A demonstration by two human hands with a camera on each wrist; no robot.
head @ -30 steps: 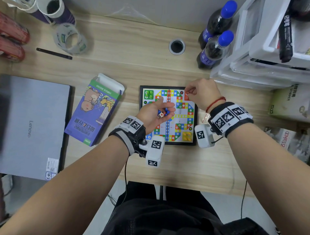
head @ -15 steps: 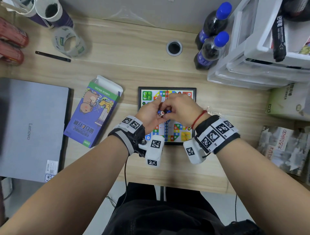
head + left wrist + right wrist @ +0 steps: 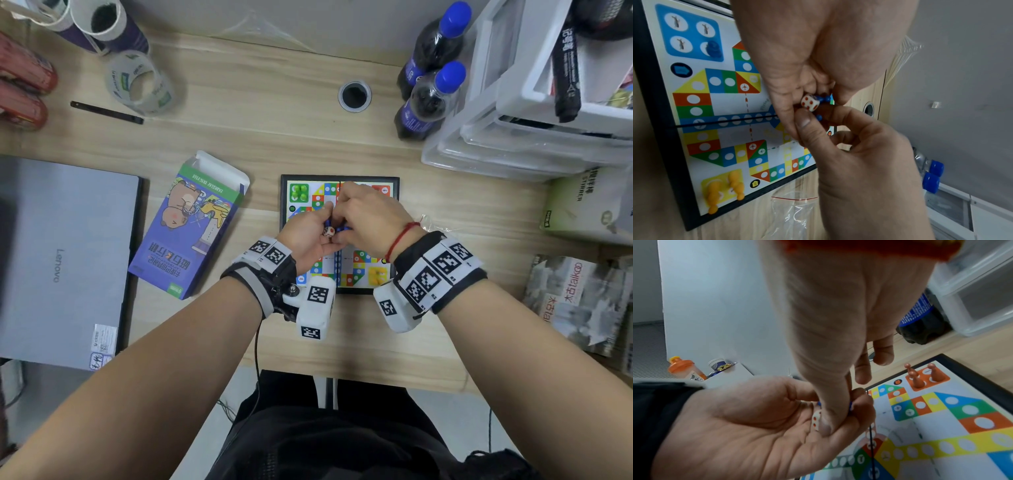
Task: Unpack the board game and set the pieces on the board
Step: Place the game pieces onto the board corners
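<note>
The colourful folding board lies flat on the desk. Green pawns, yellow pawns and red pawns stand in their corners, and one blue pawn stands in the blue corner. My left hand hovers palm-up over the board's middle, cupped round a white die with red dots and a few blue pawns. My right hand reaches into that palm. Its thumb and forefinger pinch a blue pawn.
The opened game box and a shut laptop lie left of the board. An empty clear bag sits at the board's right edge. Two dark bottles and stacked plastic drawers stand at the back right.
My right hand has come back from the board's red corner to my left palm and now picks among the pieces there. My left hand has stayed cupped over the board.
</note>
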